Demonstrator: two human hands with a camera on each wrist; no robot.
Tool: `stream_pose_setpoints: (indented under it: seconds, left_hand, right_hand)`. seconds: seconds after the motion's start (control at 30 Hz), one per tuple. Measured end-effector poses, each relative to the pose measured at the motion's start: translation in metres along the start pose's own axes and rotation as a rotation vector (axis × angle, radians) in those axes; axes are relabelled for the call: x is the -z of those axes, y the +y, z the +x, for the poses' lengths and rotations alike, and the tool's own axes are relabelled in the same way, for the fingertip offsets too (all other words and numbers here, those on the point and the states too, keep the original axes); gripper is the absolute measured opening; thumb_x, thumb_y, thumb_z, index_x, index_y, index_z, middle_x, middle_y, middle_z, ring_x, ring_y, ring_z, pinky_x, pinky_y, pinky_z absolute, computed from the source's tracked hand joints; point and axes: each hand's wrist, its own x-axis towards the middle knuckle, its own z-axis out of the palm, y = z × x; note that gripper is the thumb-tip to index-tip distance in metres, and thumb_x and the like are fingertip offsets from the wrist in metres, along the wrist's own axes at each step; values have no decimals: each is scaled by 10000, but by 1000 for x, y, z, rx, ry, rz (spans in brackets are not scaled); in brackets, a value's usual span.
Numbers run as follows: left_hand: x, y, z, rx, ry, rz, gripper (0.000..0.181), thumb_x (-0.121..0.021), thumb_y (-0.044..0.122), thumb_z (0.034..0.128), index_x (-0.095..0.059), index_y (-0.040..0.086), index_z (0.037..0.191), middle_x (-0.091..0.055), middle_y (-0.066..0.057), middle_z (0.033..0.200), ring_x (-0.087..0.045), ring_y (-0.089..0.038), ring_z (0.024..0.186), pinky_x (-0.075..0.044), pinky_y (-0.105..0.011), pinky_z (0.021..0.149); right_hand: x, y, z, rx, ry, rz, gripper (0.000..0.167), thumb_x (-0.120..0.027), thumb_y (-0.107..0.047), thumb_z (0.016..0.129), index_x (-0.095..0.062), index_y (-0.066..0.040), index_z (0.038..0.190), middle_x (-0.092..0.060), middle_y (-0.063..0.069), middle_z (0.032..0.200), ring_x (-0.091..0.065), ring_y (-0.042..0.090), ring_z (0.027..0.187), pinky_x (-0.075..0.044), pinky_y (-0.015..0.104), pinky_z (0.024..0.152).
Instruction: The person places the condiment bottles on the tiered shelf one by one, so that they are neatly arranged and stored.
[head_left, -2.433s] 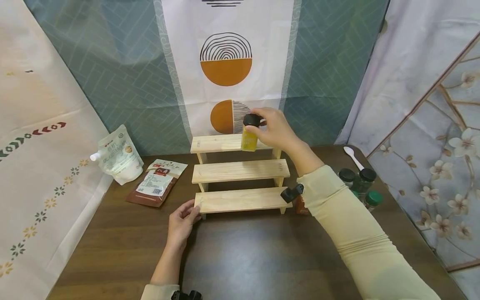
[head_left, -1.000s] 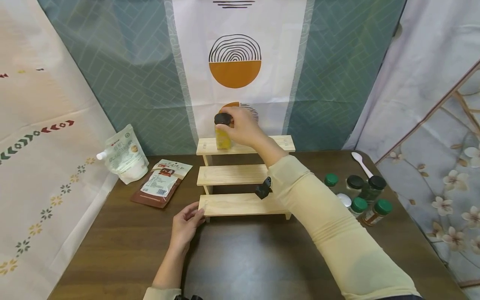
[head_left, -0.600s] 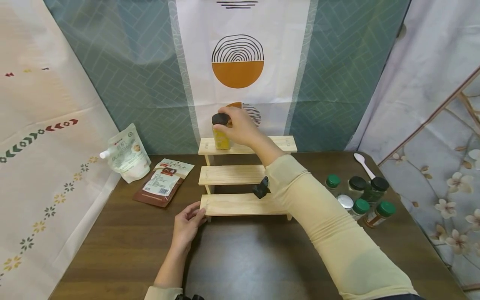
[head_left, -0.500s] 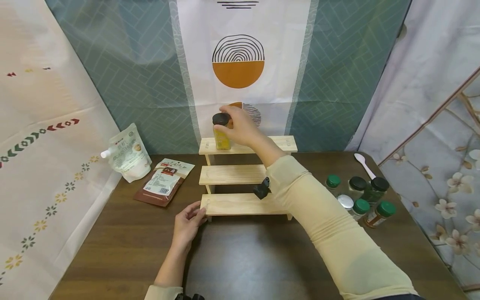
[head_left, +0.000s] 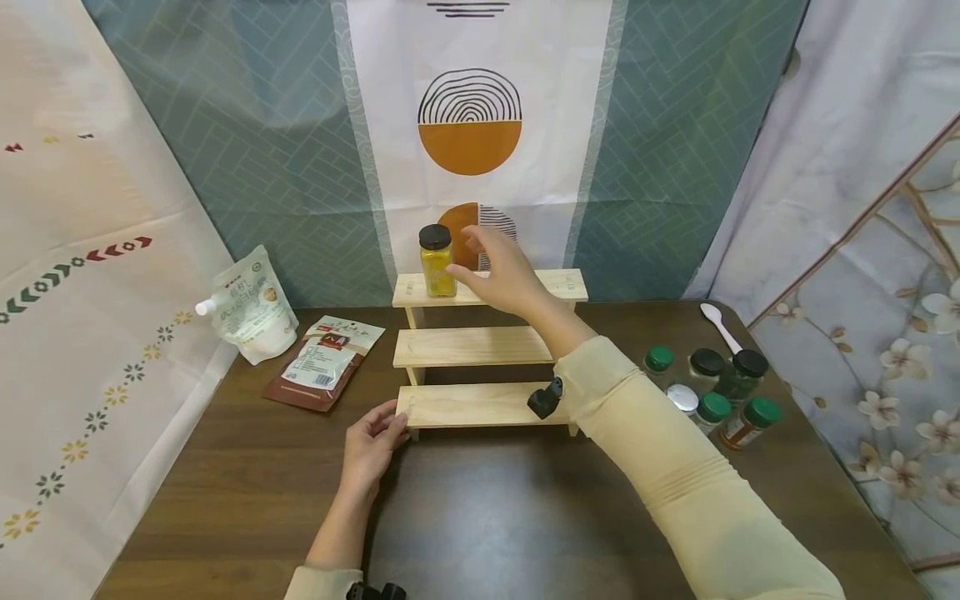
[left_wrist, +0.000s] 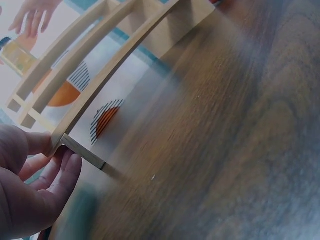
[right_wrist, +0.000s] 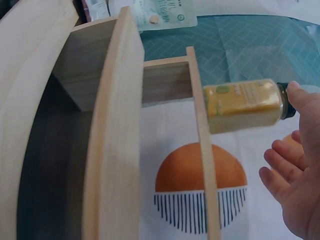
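Note:
A jar of yellow contents with a black lid (head_left: 438, 262) stands upright near the left end of the top tier of a three-tier wooden rack (head_left: 480, 345). Just right of the jar is the right hand (head_left: 504, 271), fingers spread and holding nothing. In the right wrist view the jar (right_wrist: 245, 106) rests against the top board, with the right hand (right_wrist: 300, 165) beside its lid. The left hand (head_left: 369, 446) pinches the left end of the lowest board; in the left wrist view the left hand (left_wrist: 37, 182) has thumb and fingers around that corner.
A white spouted pouch (head_left: 255, 308) and a brown-and-white packet (head_left: 324, 364) are left of the rack. At right, several lidded jars (head_left: 714, 407) stand grouped, with a white spoon (head_left: 720, 326) behind them. A patterned cloth (head_left: 637, 167) hangs behind.
The right hand carried the jar leftward onto the top tier, then let go and moved slightly right, its fingers now spread. The left hand stays at the rack's corner. The head view shifted a little.

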Motion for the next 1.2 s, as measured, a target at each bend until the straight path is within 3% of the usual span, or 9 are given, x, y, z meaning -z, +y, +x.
stream_pose_setpoints:
  seconds: [0.4,0.97,1.2]
  left_hand:
    - [1,1,1,-17,-3,-10,348,-652,6,980,-603,-100,1308,-690,-190,1014,-682,-130,804,-625,-268,766]
    - [2,3,-1,-3,-16,-9,394,-649,30,990,-570,-93,1356,-687,-181,1029,-680,-91,805,-616,-249,779]
    - [0,2,-3,-13,-9,-9,377,-649,18,986,-581,-104,1336,-693,-159,989,-674,-100,800,-619,-253,771]
  right_hand:
    - [17,24,-34,-37,-26,25,652,-684,-338,987,-423,-58,1514,-579,152,1352,-546,307,1253,-462,457,1086]
    - [35,53,-80,7,19,-36,580,-718,-286,967,-507,-19,1436,-641,174,1265,-592,333,1183,-506,488,1022]
    - [47,62,-98,2,37,-9,594,-722,-264,967,-497,11,1442,-636,195,1275,-587,349,1194,-507,500,1031]
